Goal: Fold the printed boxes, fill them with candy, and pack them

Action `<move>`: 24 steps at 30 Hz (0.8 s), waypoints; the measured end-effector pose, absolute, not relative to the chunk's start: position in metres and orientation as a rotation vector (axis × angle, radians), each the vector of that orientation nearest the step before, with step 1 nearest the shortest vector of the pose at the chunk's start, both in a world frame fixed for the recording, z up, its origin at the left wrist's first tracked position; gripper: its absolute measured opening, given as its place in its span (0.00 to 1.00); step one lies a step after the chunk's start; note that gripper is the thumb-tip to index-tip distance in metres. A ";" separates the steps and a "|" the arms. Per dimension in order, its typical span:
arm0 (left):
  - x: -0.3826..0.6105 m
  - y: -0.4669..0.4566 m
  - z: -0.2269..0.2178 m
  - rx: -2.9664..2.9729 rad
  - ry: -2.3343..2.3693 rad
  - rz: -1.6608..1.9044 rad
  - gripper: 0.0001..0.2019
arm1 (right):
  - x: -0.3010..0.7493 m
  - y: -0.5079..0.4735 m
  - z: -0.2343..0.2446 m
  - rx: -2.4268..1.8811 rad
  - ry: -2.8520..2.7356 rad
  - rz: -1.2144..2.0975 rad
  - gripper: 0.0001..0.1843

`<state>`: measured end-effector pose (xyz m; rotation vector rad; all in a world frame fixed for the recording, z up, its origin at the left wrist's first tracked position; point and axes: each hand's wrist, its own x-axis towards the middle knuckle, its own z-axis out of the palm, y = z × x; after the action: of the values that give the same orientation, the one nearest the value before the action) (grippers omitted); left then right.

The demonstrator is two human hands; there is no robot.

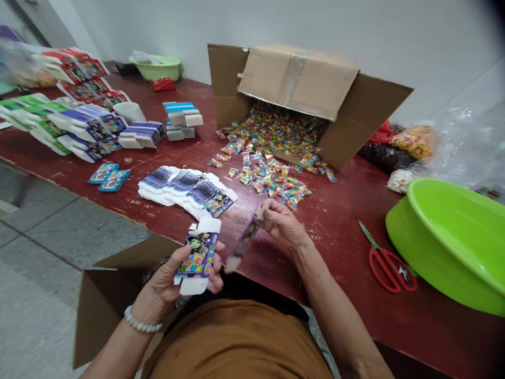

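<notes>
My left hand point(168, 276), with a beaded bracelet at the wrist, is closed around a purple candy carton point(198, 258) printed with a green-faced witch. White flaps stick out at both ends of it. In my right hand point(282, 225) a second purple carton point(248, 234) is pinched by one end. It is seen almost edge-on and smeared by motion. Just beyond both hands, a fanned row of flat purple cartons point(177, 184) lies on the dark red table point(335, 231). Small wrapped candies point(276, 179) are scattered past my right hand.
A cardboard box point(300, 79) on its side spills candies. Folded cartons point(94, 131) are stacked left, near two small blue packs point(109, 176). Red-handled scissors point(390, 268) lie by a green basin point(445, 252) at right. An open carton box point(106, 300) stands below the table edge.
</notes>
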<state>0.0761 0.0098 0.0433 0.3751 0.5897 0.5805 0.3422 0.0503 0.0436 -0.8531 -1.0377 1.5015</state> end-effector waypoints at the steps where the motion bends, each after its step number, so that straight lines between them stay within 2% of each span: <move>1: 0.075 0.010 0.045 0.387 0.617 0.607 0.27 | 0.345 0.055 0.037 -0.988 -1.112 1.429 0.22; 4: 0.078 0.008 0.054 0.486 0.696 0.677 0.23 | 0.342 0.061 0.025 -1.372 -1.372 0.965 0.14; 6: 0.083 0.005 0.061 0.555 0.776 0.710 0.20 | 0.333 0.056 0.028 -1.463 -1.460 0.644 0.15; 7: 0.086 0.003 0.064 0.583 0.830 0.723 0.19 | 0.327 0.051 0.033 -1.448 -1.477 0.591 0.18; 9: 0.094 0.001 0.068 0.640 0.936 0.759 0.19 | 0.312 0.038 0.046 -1.327 -1.485 0.788 0.20; 12: 0.105 -0.001 0.066 0.738 1.004 0.819 0.18 | 0.289 0.018 0.064 -1.036 -1.360 1.468 0.20; 13: 0.108 -0.001 0.065 0.777 1.004 0.828 0.17 | 0.283 0.014 0.068 -0.983 -1.294 1.585 0.19; 15: 0.113 -0.001 0.062 0.868 1.026 0.851 0.17 | 0.275 0.008 0.070 -0.989 -1.219 1.571 0.16; 17: 0.116 -0.003 0.061 0.960 1.090 0.933 0.19 | 0.272 0.008 0.068 -1.066 -1.236 1.373 0.15; 20: 0.119 -0.009 0.061 1.036 1.202 1.138 0.28 | 0.272 0.010 0.064 -1.146 -1.257 1.191 0.12; 23: 0.121 -0.017 0.062 1.130 1.280 1.251 0.32 | 0.269 0.010 0.058 -1.129 -1.162 1.208 0.20; 24: 0.122 -0.019 0.062 1.168 1.296 1.259 0.32 | 0.267 0.009 0.057 -1.101 -1.132 1.223 0.20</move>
<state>0.1215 -0.0190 0.0616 1.1679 1.2963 1.2593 0.2672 0.0092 0.0569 -1.1012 -1.1315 1.2227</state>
